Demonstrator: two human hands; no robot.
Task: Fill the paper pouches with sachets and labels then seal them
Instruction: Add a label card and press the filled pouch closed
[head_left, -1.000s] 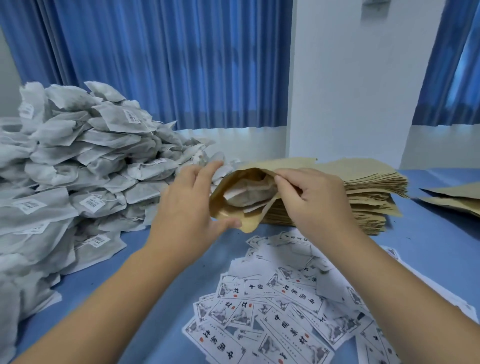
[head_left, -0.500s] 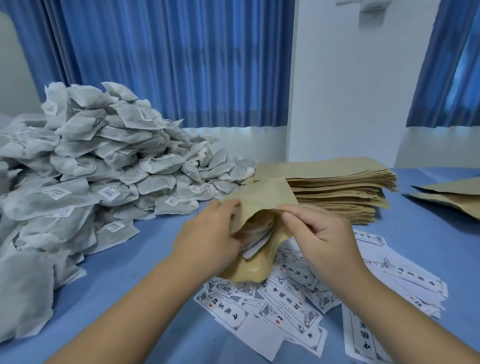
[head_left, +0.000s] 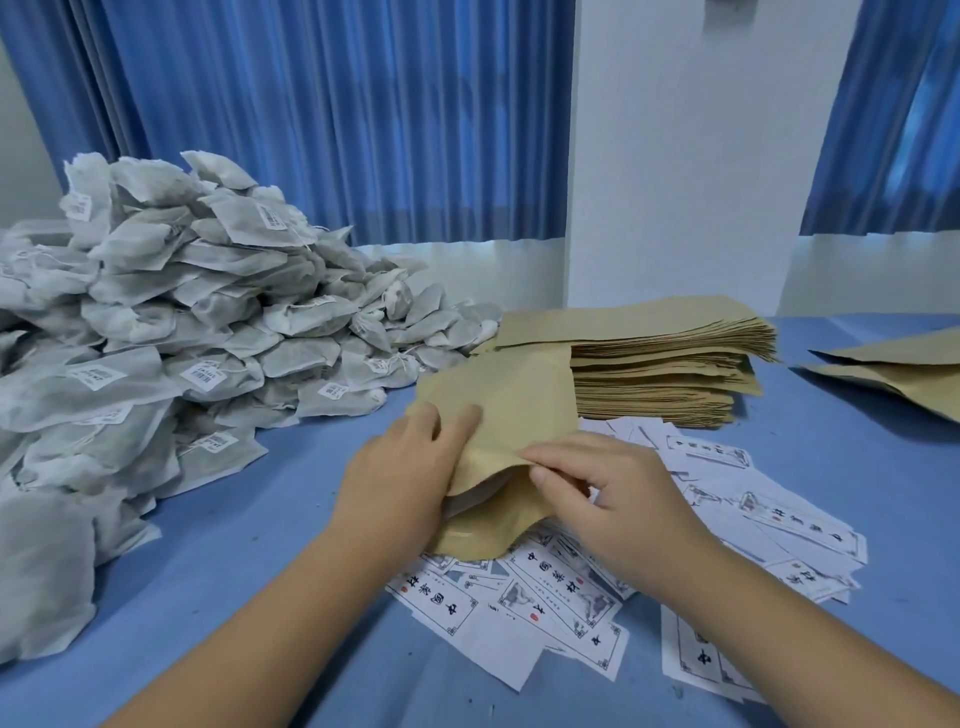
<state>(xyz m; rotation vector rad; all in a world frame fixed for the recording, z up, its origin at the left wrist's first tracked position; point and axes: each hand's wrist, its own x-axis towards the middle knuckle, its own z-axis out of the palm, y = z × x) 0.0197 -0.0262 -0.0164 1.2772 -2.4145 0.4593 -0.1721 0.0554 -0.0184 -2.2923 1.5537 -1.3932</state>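
Note:
A brown paper pouch lies on the blue table, its open mouth towards me, resting partly on scattered white labels. My left hand lies on the pouch's left side, fingers laid over its top face. My right hand pinches the upper lip of the mouth between thumb and fingers. A pale sachet shows just inside the opening. A large heap of grey-white sachets fills the left of the table.
A thick stack of flat brown pouches stands behind the one I hold. A few more pouches lie at the right edge. Blue curtains and a white wall close the far side of the table.
The pouch has come down from mid-air onto the table and labels. Its wide-open mouth has been pressed nearly flat, and both hands have lowered with it.

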